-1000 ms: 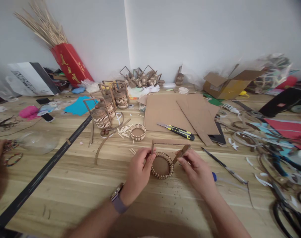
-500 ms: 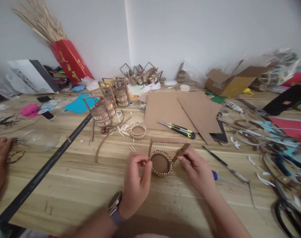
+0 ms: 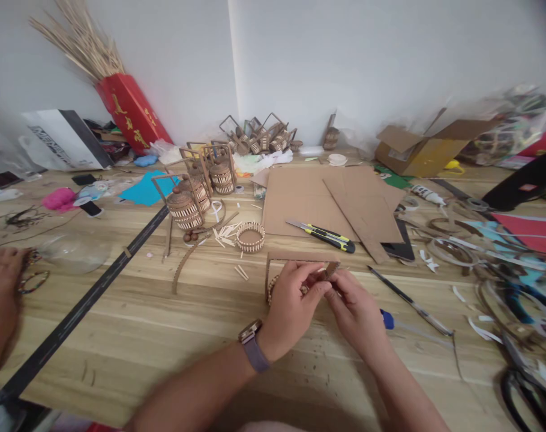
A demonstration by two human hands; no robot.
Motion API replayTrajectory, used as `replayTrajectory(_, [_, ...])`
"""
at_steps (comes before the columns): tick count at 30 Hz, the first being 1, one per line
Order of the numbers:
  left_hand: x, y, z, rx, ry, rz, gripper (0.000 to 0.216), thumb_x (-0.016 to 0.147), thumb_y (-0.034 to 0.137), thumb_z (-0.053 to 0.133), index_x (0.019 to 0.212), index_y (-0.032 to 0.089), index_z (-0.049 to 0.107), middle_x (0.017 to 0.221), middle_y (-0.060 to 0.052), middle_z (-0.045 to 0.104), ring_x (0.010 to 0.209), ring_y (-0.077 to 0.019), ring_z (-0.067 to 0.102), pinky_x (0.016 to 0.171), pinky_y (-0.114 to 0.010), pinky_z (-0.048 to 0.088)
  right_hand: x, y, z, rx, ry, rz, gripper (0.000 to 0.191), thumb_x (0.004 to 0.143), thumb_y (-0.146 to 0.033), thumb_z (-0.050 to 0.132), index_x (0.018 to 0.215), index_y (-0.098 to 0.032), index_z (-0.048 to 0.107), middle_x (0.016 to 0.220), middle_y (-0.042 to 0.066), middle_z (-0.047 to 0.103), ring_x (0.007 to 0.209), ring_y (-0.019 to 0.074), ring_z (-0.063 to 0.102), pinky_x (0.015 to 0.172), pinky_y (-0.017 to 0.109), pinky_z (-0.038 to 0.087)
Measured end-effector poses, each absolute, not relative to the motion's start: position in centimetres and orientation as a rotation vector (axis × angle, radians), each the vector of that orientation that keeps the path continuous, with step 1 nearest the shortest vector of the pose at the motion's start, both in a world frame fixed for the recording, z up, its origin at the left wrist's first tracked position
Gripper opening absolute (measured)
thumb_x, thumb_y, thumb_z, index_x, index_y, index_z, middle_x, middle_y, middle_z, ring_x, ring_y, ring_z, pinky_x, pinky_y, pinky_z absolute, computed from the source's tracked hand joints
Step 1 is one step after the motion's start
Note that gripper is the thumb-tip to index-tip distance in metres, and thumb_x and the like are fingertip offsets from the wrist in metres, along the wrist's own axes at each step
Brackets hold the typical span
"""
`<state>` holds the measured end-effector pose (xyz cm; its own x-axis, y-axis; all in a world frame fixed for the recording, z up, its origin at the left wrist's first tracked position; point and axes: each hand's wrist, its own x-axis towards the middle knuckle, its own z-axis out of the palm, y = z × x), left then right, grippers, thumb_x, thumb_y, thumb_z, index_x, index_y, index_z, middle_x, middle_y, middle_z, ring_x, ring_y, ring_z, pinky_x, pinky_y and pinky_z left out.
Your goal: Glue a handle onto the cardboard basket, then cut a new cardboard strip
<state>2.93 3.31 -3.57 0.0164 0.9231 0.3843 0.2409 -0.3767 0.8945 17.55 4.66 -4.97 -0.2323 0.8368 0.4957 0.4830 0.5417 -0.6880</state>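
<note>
My left hand (image 3: 293,312), with a watch on its wrist, reaches across in front of a small round basket (image 3: 271,290) and hides most of it. Over the basket stands a bent cardboard strip (image 3: 300,257), shaped like a square handle. Its right-hand leg is pinched by my right hand (image 3: 356,312). The fingers and thumb of my left hand close on that same leg, close to my right fingertips. A second small round basket (image 3: 250,237), ringed with light sticks, sits behind, beside loose short sticks (image 3: 225,236).
A yellow-black utility knife (image 3: 322,234) lies on cardboard sheets (image 3: 295,204). Finished baskets with handles (image 3: 185,210) stand at left. A pen (image 3: 410,300) and scissors (image 3: 525,384) are on the right. Another person's hand (image 3: 3,300) rests at far left.
My left hand has moved right from the basket's left side to the strip's right-hand leg, now covering most of the basket. My right hand keeps its hold on the strip.
</note>
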Motion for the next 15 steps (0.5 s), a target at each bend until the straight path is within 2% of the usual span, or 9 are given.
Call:
replayTrajectory(8, [2.6,3.5,-3.7,1.716,1.234,1.4,0.016,0.09,0.016,0.066,0.102,0.021,0.074,0.101,-0.006,0.067,0.099,-0.0209,0.065,0.086,-0.033,0.056,17.2,4.5,-4.9,-1.12,-1.841,0.548,0.02,0.095,-0.035,0.053,0.091,-0.024,0.069,0.084,0.006,0.068,0.082,0.0222,0.063,0.072,0.033,0.051])
replayTrajectory(13, [1.7,4.0,-2.9,1.706,1.182,1.376,0.014,0.092,0.017,0.063,0.098,0.019,0.075,0.099,-0.006,0.071,0.095,-0.02,0.066,0.085,-0.03,0.054,18.5,3.7,-4.2,-1.206,-1.85,0.486,0.022,0.093,-0.033,0.055,0.108,-0.023,0.069,0.084,0.005,0.068,0.075,0.0198,0.064,0.07,0.032,0.052])
replayTrajectory(15, [1.2,4.2,-2.5,1.673,1.183,1.37,0.014,0.092,0.018,0.063,0.098,0.019,0.075,0.099,-0.006,0.073,0.095,-0.0204,0.067,0.087,-0.031,0.053,19.6,3.0,-3.9,-1.284,-1.821,0.437,0.024,0.093,-0.036,0.055,0.108,-0.023,0.069,0.085,0.005,0.069,0.076,0.02,0.066,0.069,0.032,0.053])
